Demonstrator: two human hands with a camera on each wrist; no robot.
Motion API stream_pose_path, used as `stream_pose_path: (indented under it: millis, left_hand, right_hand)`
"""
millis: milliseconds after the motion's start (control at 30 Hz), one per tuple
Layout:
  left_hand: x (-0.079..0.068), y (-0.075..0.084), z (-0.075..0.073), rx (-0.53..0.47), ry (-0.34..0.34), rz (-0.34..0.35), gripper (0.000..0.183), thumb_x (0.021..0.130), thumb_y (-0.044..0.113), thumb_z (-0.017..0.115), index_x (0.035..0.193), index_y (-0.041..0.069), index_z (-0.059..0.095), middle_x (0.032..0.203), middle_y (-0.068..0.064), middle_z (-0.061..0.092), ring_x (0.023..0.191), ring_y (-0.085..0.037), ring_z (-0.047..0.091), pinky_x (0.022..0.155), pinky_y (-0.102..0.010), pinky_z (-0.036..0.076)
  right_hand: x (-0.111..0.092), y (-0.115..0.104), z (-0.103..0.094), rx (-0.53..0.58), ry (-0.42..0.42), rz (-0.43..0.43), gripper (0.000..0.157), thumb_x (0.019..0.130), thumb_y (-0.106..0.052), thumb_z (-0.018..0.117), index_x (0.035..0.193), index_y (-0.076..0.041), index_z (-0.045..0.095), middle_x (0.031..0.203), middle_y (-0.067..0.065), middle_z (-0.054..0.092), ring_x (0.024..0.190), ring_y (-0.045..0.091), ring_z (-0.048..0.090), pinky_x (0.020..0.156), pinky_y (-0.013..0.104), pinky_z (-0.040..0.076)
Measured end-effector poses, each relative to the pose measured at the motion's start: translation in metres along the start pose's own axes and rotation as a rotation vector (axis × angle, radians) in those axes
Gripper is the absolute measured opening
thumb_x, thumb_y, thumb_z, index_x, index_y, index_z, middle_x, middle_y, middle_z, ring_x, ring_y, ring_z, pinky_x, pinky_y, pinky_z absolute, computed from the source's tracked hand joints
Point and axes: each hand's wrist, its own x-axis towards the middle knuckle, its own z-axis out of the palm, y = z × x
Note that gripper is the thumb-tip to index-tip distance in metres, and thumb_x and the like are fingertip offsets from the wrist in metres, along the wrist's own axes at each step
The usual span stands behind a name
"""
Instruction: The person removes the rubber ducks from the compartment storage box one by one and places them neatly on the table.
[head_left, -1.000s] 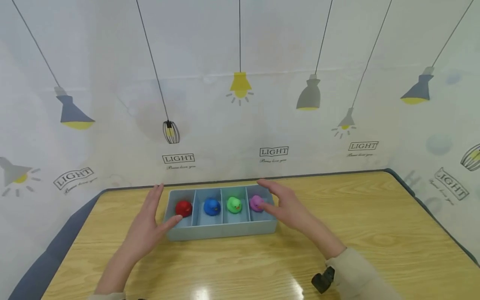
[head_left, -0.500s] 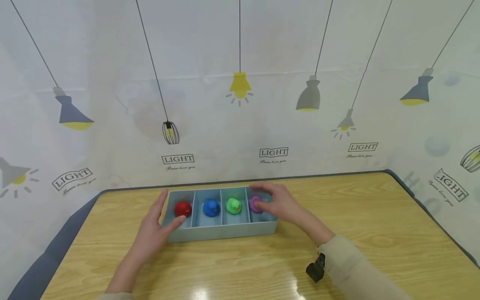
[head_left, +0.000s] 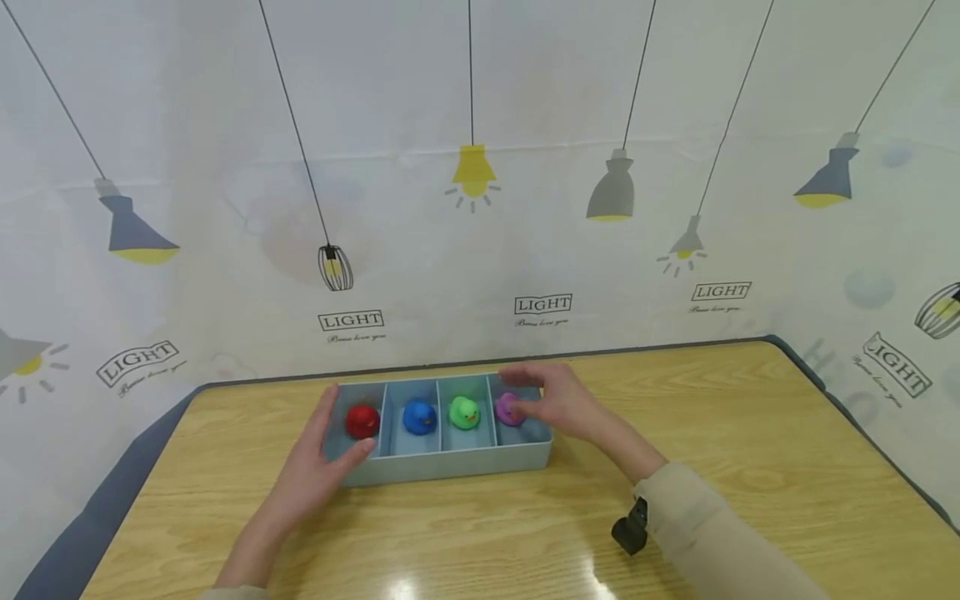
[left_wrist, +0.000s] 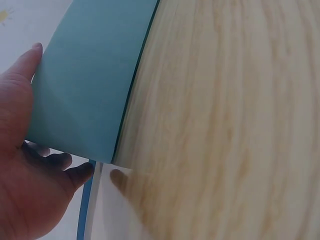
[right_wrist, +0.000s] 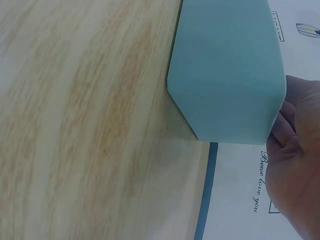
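A pale blue divided tray [head_left: 450, 462] lies on the wooden table. From left to right, its compartments hold a red toy duck [head_left: 363, 422], a blue duck [head_left: 419, 417], a green duck [head_left: 465, 412] and a purple duck [head_left: 507, 409]. My left hand [head_left: 311, 471] is spread beside the tray's left end, thumb over the front left corner. At the other end, my right hand [head_left: 566, 404] reaches over the rightmost compartment. Its thumb overlaps the purple duck, with the fingers above the back rim. In the right wrist view, this hand [right_wrist: 300, 150] is partly hidden behind the tray's end.
The wooden table [head_left: 450, 533] extends around the tray and ends at a dark edge behind it. Beyond stands a white backdrop [head_left: 420, 200] printed with hanging lamps. A black device [head_left: 632, 527] sits on the right wrist by the beige sleeve [head_left: 697, 517].
My left hand has come in against the tray's left end. My right hand has shifted left over the purple duck's compartment. The ducks keep their compartments.
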Motion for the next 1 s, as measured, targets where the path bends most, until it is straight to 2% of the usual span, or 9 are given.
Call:
stream_pose_path:
  millis: [133,267,600,800,1000]
  left_hand:
    - [0.0002,-0.0010,0.0023,-0.007,-0.001,-0.001,0.100,0.098,0.046,0.068,0.166,0.014,0.003,0.171,-0.016,0.002,0.154,-0.043,0.008,0.120,-0.064,0.014]
    - [-0.0012,0.0002,0.0026,-0.012,-0.006,-0.028,0.102,0.098,0.048,0.068,0.166,0.012,0.000,0.171,-0.019,0.004,0.153,-0.046,0.009,0.120,-0.064,0.014]
    - [-0.0003,-0.0026,0.0029,-0.022,-0.022,-0.090,0.104,0.098,0.047,0.068,0.165,0.010,-0.001,0.168,-0.026,0.009,0.152,-0.049,0.011,0.120,-0.063,0.015]
    - [-0.0016,-0.0034,0.0021,-0.042,-0.036,-0.084,0.103,0.099,0.041,0.069,0.165,0.009,-0.003,0.168,-0.027,0.007,0.152,-0.049,0.010,0.121,-0.062,0.014]
    - [-0.0024,-0.0028,0.0015,-0.068,-0.056,-0.081,0.104,0.099,0.037,0.069,0.165,0.008,-0.006,0.168,-0.027,0.004,0.152,-0.049,0.007,0.121,-0.062,0.011]
  right_hand:
    - [-0.0020,0.0020,0.0009,-0.016,-0.006,0.011,0.047,0.089,-0.004,0.078,0.134,-0.002,0.065,0.132,0.014,0.068,0.125,0.033,0.062,0.109,0.053,0.044]
    - [-0.0035,0.0028,0.0042,-0.064,-0.010,-0.015,0.045,0.089,-0.004,0.078,0.133,-0.002,0.066,0.130,0.014,0.068,0.123,0.033,0.063,0.107,0.051,0.047]
    - [-0.0018,0.0009,0.0089,-0.326,-0.033,-0.120,0.045,0.088,-0.001,0.077,0.132,-0.001,0.066,0.125,0.015,0.070,0.117,0.034,0.065,0.102,0.049,0.051]
    - [-0.0006,-0.0005,0.0094,-0.420,-0.060,-0.146,0.044,0.088,-0.001,0.078,0.130,-0.001,0.067,0.125,0.015,0.070,0.116,0.034,0.065,0.101,0.048,0.052]
    - [0.0000,-0.0005,0.0094,-0.465,-0.070,-0.166,0.043,0.088,-0.003,0.078,0.130,0.000,0.067,0.123,0.015,0.071,0.113,0.032,0.066,0.100,0.048,0.052]
